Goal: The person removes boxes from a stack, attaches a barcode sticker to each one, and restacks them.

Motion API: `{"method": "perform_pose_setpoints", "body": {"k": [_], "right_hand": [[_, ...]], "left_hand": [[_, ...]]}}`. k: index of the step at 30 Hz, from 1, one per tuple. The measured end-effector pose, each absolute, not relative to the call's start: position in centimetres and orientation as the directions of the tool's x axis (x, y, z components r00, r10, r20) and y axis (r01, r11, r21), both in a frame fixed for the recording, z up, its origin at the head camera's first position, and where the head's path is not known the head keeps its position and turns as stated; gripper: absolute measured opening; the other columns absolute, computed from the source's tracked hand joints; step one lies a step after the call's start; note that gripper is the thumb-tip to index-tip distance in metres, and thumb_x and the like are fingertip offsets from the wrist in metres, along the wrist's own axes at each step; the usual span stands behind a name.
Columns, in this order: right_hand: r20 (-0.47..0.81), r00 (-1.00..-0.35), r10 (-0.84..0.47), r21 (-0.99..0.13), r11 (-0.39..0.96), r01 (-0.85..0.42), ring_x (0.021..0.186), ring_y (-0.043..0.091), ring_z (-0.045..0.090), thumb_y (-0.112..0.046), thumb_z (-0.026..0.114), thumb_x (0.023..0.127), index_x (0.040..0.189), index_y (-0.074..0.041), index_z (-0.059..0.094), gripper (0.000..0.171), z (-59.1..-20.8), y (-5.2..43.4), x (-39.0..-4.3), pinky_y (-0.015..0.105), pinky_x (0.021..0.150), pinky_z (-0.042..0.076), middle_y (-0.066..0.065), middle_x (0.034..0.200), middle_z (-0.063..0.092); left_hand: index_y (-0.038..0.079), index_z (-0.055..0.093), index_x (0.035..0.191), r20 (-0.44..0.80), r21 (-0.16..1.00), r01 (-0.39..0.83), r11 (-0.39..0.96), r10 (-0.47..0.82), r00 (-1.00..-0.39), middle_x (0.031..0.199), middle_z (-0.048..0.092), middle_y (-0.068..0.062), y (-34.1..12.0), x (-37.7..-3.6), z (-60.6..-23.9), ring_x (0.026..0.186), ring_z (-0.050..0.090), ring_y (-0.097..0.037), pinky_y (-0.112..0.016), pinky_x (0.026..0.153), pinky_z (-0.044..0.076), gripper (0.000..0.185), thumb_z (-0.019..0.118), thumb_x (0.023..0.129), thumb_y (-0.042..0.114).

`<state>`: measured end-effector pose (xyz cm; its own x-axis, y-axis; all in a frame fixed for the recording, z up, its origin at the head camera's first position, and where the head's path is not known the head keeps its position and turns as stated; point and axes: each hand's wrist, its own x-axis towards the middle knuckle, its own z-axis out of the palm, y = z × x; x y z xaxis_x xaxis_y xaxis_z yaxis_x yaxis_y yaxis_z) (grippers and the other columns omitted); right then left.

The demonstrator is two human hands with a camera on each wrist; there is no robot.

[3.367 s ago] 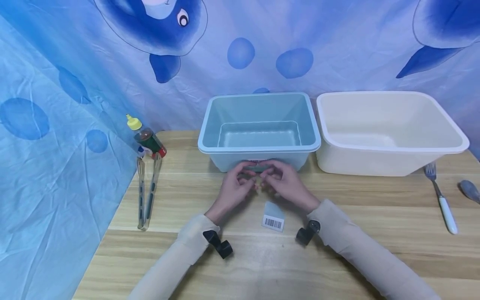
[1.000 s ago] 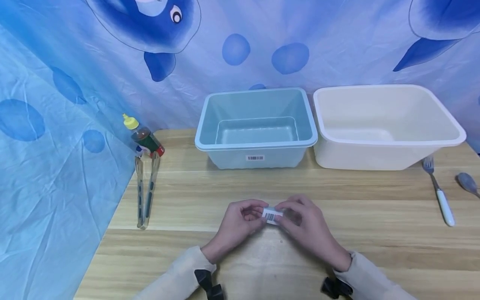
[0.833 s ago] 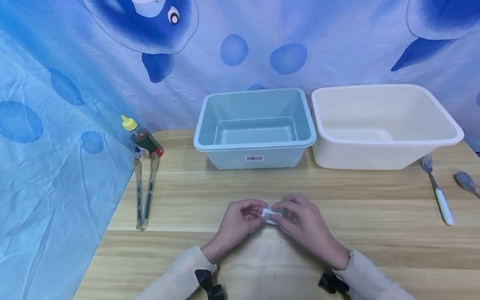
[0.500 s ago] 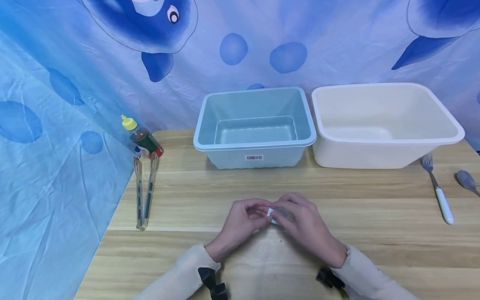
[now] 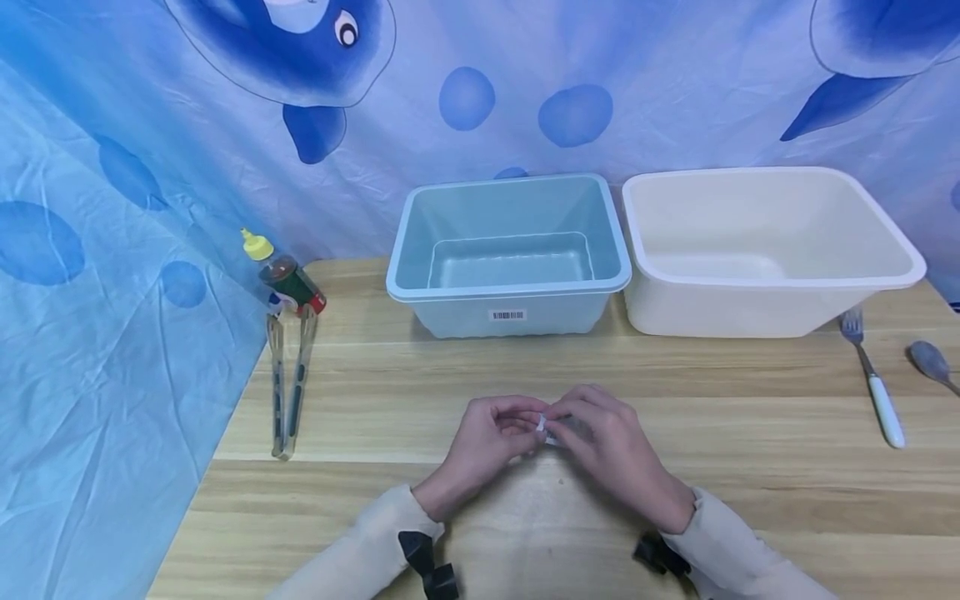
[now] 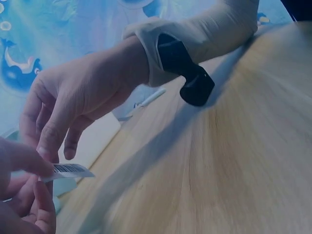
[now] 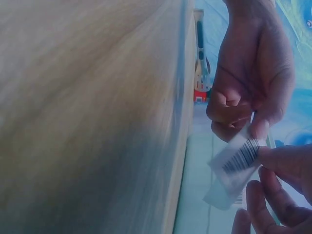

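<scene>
While both hands meet above the near middle of the wooden table (image 5: 750,467), a small clear packet with a barcode label (image 7: 237,165) is held between them. The left hand (image 5: 491,437) pinches one edge of it between thumb and forefinger; the right hand (image 5: 607,446) grasps the other edge with its fingertips, fingers curled over the top. In the head view the packet is almost hidden by the fingers and only a white corner shows. The right wrist view shows black bars printed on white, with digits beneath them that are too small and blurred to read. The left wrist view shows the same striped label edge-on, held clear of the tabletop.

Behind the hands, well apart, stands a light blue tub (image 5: 510,287), and on its front wall is a white barcode sticker (image 5: 507,315) whose print is not legible. Touching or just beside the tub's right flank is a cream tub (image 5: 772,292). Right of that lie a fork with a white handle (image 5: 873,387) and a spoon (image 5: 930,362). At the table's left edge lie clear tongs (image 5: 288,387), and behind them a small bottle with a yellow cap (image 5: 281,271) leans against the blue whale-print cloth (image 5: 112,250); its red and green label cannot be read.
</scene>
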<state>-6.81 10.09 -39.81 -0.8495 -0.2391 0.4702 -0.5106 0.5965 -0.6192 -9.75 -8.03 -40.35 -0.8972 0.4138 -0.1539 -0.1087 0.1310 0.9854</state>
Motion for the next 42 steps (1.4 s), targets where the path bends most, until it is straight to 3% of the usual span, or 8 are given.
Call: {"method": "perform_pose_setpoints", "body": {"k": [8,12,17,27,31,36,42], "right_hand": [[0.458,-0.823,-0.336,-0.600,0.566,-0.565,0.087,0.006,0.061,-0.013,0.071,0.085,0.086,-0.013,0.069,0.002,-40.0,10.2,-6.8,0.024,0.076,0.054,-0.008,0.091,0.067],[0.487,-0.790,-0.373,-0.586,0.530,-0.612,0.085,0.005,0.061,-0.009,0.071,0.084,0.088,-0.013,0.068,0.006,-40.3,10.2,-6.8,0.022,0.077,0.054,-0.007,0.090,0.067],[0.466,-0.792,-0.394,-0.595,0.523,-0.610,0.084,0.003,0.059,-0.004,0.072,0.082,0.087,-0.014,0.067,0.012,-40.4,10.0,-6.5,0.021,0.075,0.054,-0.009,0.089,0.065],[0.482,-0.783,-0.393,-0.610,0.491,-0.622,0.084,0.004,0.060,-0.011,0.068,0.088,0.088,-0.012,0.067,0.001,-40.2,9.9,-6.3,0.021,0.073,0.055,-0.007,0.092,0.066],[0.465,-0.794,-0.390,-0.626,0.490,-0.607,0.084,0.003,0.061,-0.003,0.071,0.082,0.088,-0.015,0.066,0.014,-39.8,9.9,-6.3,0.021,0.072,0.056,-0.007,0.092,0.066],[0.465,-0.792,-0.395,-0.629,0.483,-0.609,0.082,0.002,0.060,-0.003,0.073,0.081,0.089,-0.015,0.066,0.016,-39.4,10.2,-6.4,0.019,0.070,0.055,-0.008,0.090,0.065],[0.487,-0.787,-0.380,-0.626,0.476,-0.618,0.076,0.002,0.060,-0.003,0.072,0.082,0.088,-0.015,0.066,0.014,-39.2,10.9,-7.0,0.019,0.067,0.054,-0.007,0.086,0.067]], "left_hand": [[0.000,0.071,0.108,-0.207,0.975,-0.158,0.158,0.368,-0.907,0.100,0.074,-0.016,-8.7,-9.7,-41.0,0.082,0.069,-0.007,-0.022,0.071,0.055,0.023,0.066,0.088,0.011],[0.000,0.072,0.105,-0.215,0.971,-0.161,0.176,0.349,-0.912,0.098,0.074,-0.016,-9.0,-9.8,-41.2,0.081,0.068,-0.008,-0.020,0.068,0.053,0.021,0.066,0.088,0.010],[-0.001,0.072,0.104,-0.225,0.965,-0.158,0.209,0.352,-0.909,0.097,0.073,-0.018,-9.4,-10.2,-41.4,0.081,0.069,-0.013,-0.019,0.067,0.052,0.019,0.065,0.088,0.008],[0.002,0.072,0.099,-0.194,0.942,-0.079,0.325,0.338,-0.921,0.092,0.073,-0.012,-11.1,-12.0,-41.4,0.079,0.068,-0.011,-0.021,0.072,0.053,0.015,0.064,0.087,0.005],[0.005,0.072,0.096,-0.138,0.924,0.011,0.383,0.359,-0.923,0.088,0.073,-0.010,-11.5,-12.2,-41.5,0.076,0.066,-0.010,-0.021,0.069,0.053,0.012,0.065,0.086,0.003],[0.005,0.072,0.093,-0.022,0.874,0.183,0.451,0.412,-0.911,0.084,0.073,-0.008,-11.5,-12.1,-41.6,0.072,0.064,-0.011,-0.021,0.065,0.053,0.012,0.067,0.083,0.000],[0.009,0.073,0.095,0.122,0.795,0.345,0.498,0.427,-0.896,0.094,0.063,-0.008,-11.4,-11.6,-41.0,0.081,0.057,-0.019,-0.023,0.065,0.050,0.018,0.071,0.079,0.000]]}}
